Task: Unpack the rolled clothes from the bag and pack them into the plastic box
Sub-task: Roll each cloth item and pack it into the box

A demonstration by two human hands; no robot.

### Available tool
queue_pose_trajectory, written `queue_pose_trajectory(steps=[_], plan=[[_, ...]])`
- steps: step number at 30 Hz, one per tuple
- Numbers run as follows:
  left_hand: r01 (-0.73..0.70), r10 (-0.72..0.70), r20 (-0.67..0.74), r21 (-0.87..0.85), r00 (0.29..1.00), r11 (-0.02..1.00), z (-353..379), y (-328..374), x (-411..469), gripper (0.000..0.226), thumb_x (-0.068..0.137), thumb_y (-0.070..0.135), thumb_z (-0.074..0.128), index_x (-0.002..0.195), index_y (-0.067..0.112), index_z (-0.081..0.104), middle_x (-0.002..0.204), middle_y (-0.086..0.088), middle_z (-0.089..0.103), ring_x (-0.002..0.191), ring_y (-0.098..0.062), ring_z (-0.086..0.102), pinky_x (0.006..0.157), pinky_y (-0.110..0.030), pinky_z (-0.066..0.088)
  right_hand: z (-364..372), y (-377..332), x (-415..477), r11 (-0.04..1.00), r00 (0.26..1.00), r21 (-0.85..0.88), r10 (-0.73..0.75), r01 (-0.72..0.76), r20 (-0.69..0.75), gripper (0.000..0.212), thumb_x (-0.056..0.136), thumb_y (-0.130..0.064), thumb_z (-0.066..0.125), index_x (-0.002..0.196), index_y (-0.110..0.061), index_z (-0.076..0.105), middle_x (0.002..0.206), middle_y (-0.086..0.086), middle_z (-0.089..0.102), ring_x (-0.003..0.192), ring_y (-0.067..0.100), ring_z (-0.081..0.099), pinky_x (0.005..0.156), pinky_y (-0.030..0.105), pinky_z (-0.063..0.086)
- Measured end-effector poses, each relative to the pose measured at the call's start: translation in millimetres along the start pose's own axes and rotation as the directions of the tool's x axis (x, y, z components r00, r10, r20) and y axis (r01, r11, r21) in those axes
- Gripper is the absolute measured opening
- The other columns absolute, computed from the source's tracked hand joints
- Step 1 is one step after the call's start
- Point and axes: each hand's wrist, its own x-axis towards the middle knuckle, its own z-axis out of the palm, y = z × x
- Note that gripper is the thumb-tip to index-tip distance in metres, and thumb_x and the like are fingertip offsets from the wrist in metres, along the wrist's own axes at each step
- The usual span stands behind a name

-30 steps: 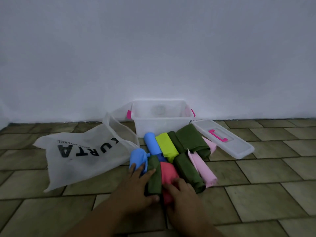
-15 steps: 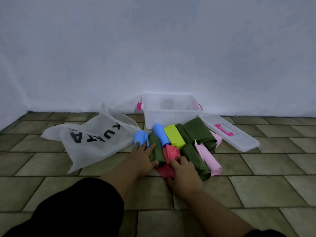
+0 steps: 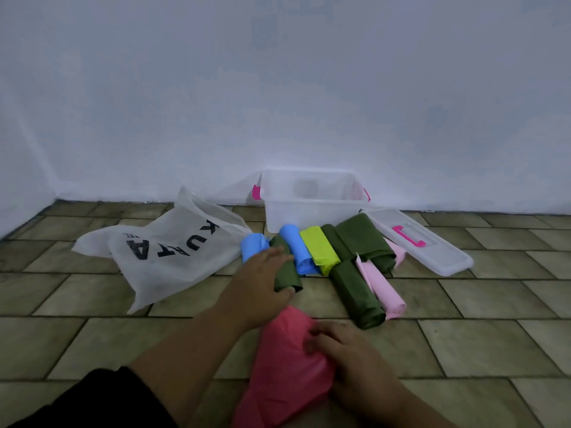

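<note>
The right hand point(image 3: 349, 356) clutches the red roll point(image 3: 287, 366); the box point(image 3: 312, 208) lies straight ahead beyond it. The left hand point(image 3: 262, 282) rests flat on a green roll point(image 3: 285, 270).

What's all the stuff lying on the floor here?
box: 1, clear with pink latches, open, by the wall
lid: 1, clear with pink handle, right of box
bag: 1, white with black letters, left
blue rolls: 2, before the box
lime roll: 1, beside a blue one
green rolls: 4, dark, mid-pile
pink rolls: 2, pale, right of pile
red roll: 1, nearest camera
left hand: on a green roll
right hand: gripping red roll
</note>
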Motion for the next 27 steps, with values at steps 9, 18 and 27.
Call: queue_pose_trajectory(steps=[9, 18, 27], plan=[[-0.305, 0.098, 0.635, 0.225, 0.766, 0.925, 31, 39, -12, 0.072, 0.080, 0.017, 0.058, 0.145, 0.026, 0.029, 0.140, -0.002, 0.044, 0.123, -0.023, 0.046, 0.100, -0.040, 0.041, -27, 13, -13, 0.776, 0.896, 0.468, 0.434, -0.422, 0.089, 0.042, 0.071, -0.005, 0.071, 0.096, -0.038, 0.061, 0.103, -0.017, 0.063, 0.095, -0.005, 0.059, 0.071, 0.013, 0.049], [-0.067, 0.027, 0.423, 0.080, 0.906, 0.995, 40, 30, -6, 0.068, 0.072, 0.023, 0.066, 0.133, 0.031, 0.039, 0.121, 0.003, 0.051, 0.110, -0.019, 0.052, 0.090, -0.037, 0.047, -43, 22, 13, 0.446, 0.757, 0.795, 0.652, -0.412, 0.027, 0.041, 0.077, 0.014, 0.050, 0.097, -0.018, 0.066, 0.101, 0.006, 0.069, 0.089, 0.023, 0.062, 0.077, 0.034, 0.048], [0.349, -0.567, 0.462, -0.887, 0.682, -0.303, 21, 38, -11, 0.069, 0.073, 0.004, 0.070, 0.133, 0.004, 0.039, 0.113, -0.019, 0.060, 0.096, -0.033, 0.062, 0.057, -0.039, 0.057, -7, -1, 47, 0.009, 0.823, 0.936, 0.480, -0.351, 0.304, 0.067, 0.060, -0.011, 0.084, 0.120, -0.027, 0.057, 0.113, 0.003, 0.070, 0.097, 0.030, 0.069, 0.073, 0.040, 0.056]])
